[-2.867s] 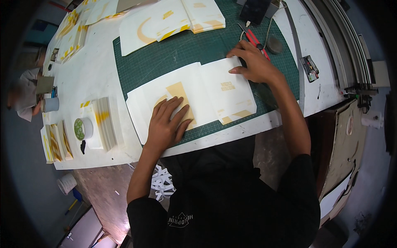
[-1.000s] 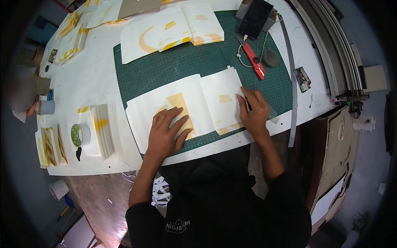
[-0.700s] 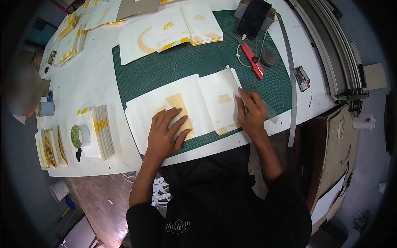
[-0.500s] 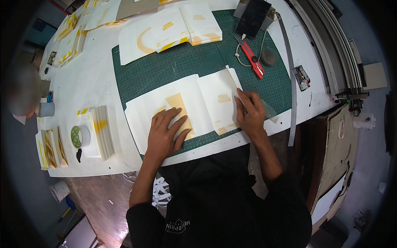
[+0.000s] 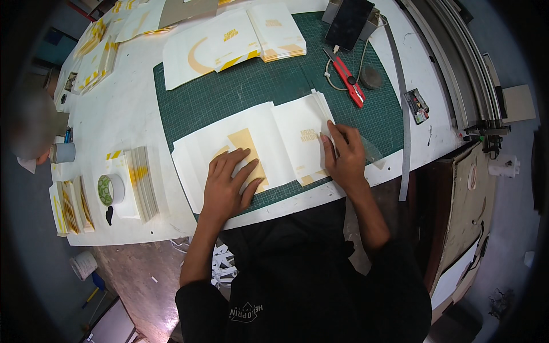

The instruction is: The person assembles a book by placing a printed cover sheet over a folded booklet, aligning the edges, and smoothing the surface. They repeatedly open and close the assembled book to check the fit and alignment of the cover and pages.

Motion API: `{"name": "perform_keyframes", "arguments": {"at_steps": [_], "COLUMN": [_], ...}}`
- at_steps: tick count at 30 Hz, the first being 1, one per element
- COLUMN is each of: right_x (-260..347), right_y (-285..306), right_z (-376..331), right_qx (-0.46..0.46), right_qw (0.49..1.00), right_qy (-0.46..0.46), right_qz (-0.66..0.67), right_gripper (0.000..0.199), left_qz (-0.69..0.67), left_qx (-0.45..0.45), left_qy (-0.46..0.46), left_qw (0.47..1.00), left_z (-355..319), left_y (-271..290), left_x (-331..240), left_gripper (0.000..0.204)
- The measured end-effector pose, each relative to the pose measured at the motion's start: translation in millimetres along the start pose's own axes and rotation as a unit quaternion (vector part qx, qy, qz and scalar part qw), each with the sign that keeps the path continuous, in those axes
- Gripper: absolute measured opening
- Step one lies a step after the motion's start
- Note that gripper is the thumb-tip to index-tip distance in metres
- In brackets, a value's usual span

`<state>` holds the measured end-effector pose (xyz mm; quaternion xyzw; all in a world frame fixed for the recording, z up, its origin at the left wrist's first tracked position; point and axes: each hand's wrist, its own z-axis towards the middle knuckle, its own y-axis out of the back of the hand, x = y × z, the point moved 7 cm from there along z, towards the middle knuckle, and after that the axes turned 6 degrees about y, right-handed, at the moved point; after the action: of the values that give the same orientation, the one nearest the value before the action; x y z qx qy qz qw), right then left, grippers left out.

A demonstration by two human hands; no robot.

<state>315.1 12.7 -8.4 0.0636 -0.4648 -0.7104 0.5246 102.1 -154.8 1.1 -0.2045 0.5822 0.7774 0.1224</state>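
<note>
A white printed paper sheet with pale yellow shapes lies unfolded on the green cutting mat, creased near its middle. My left hand rests flat on its left half, fingers spread over a yellow printed panel. At the sheet's right edge, my right hand has its thumb and bent fingers on a narrow folded flap. Part of that edge is hidden beneath the fingers. A transparent strip shows on the mat beside the right hand.
Stacked printed sheets lie at the mat's far side. A red utility knife, a phone on a cable and a round dark weight are at far right. A steel ruler runs beyond. Tape roll and bundles stand left.
My right hand has shifted slightly left, its thumb a little farther onto the sheet. The left hand stays in place.
</note>
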Motion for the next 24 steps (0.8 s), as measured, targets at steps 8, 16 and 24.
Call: {"name": "perform_keyframes", "arguments": {"at_steps": [8, 16, 24], "right_x": [-29.5, -42.2, -55.0], "right_y": [-5.1, -9.7, -6.2], "right_z": [-1.2, 10.2, 42.2], "right_qx": [-0.008, 0.0, 0.157], "right_qw": [0.932, 0.933, 0.881], "right_qy": [-0.268, -0.239, -0.302], "right_qz": [0.242, 0.27, 0.328], "right_gripper": [0.028, 0.03, 0.028], "left_qz": [0.0, -0.001, -0.007], "left_qx": [0.0, 0.002, 0.0], "left_qy": [-0.002, 0.002, 0.007], "left_qw": [1.0, 1.0, 1.0], "left_z": [-0.1, 0.5, 0.6], "left_y": [0.1, -1.0, -0.5], "left_x": [0.0, 1.5, 2.4], "left_gripper": [0.039, 0.039, 0.038]}}
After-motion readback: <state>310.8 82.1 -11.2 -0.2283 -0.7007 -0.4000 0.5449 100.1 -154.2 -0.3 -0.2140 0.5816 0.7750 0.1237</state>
